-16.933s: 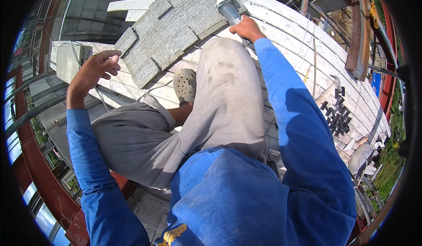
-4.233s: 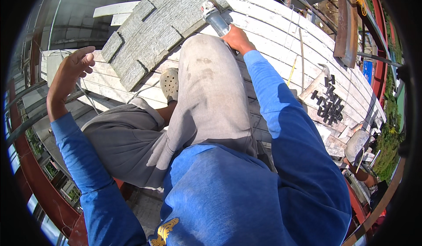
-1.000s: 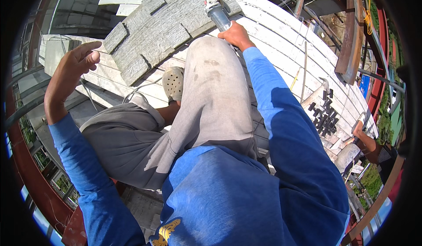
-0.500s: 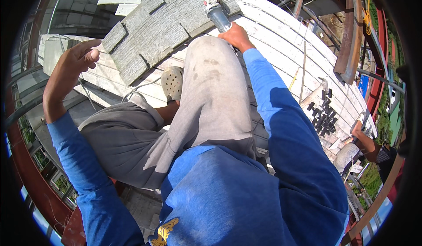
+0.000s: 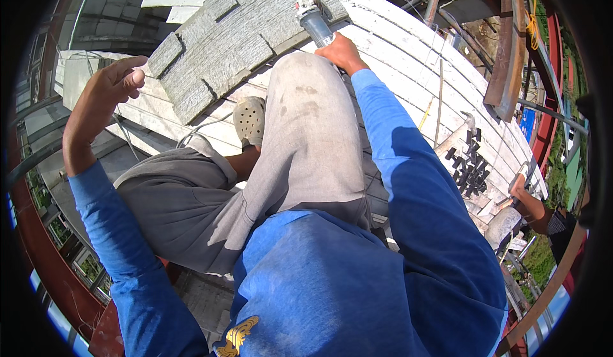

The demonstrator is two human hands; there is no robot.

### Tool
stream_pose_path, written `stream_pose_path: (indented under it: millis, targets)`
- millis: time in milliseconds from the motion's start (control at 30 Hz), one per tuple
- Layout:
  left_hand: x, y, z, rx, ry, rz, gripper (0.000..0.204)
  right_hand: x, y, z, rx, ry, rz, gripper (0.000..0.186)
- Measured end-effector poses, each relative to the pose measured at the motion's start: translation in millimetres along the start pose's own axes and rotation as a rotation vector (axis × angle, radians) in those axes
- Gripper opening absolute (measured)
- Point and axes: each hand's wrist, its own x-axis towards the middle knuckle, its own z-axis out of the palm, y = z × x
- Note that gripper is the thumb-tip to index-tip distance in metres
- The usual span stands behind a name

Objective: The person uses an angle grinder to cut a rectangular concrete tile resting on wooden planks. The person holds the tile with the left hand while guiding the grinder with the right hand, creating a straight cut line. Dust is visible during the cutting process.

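My right hand [image 5: 340, 53] grips an angle grinder [image 5: 313, 22] by its grey-blue body. The grinder's disc stands at the right part of a grey, rough-textured panel [image 5: 223, 47] with a stepped edge, and pale dust shows beside it. Off the panel's left end, my left hand [image 5: 108, 95] is raised with nothing in it, its forefinger stretched out and the other fingers partly curled. A clog [image 5: 248, 119] on my foot rests just below the panel's lower edge, beside my bent knee.
White planks [image 5: 396, 44] form the platform under the panel. Several small black pieces [image 5: 471, 168] lie to the right near a hammer [image 5: 469, 124]. A co-worker's foot and leg [image 5: 530, 204] show at the right edge. Rusty steel [image 5: 504, 44] rises at upper right; a cable [image 5: 204, 127] lies near my foot.
Almost nothing differs. A little more pale dust shows near the grinder's disc, and both hands keep nearly the same place.
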Motion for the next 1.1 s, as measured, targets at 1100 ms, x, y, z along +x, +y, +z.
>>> stream_pose_path:
  millis: [1100]
  targets:
    - [-6.8, -0.9, -1.0, -0.041, -0.02, -0.025, 0.094, -13.0, 31.1, 16.4, -0.005, 0.081, -0.05, 0.09]
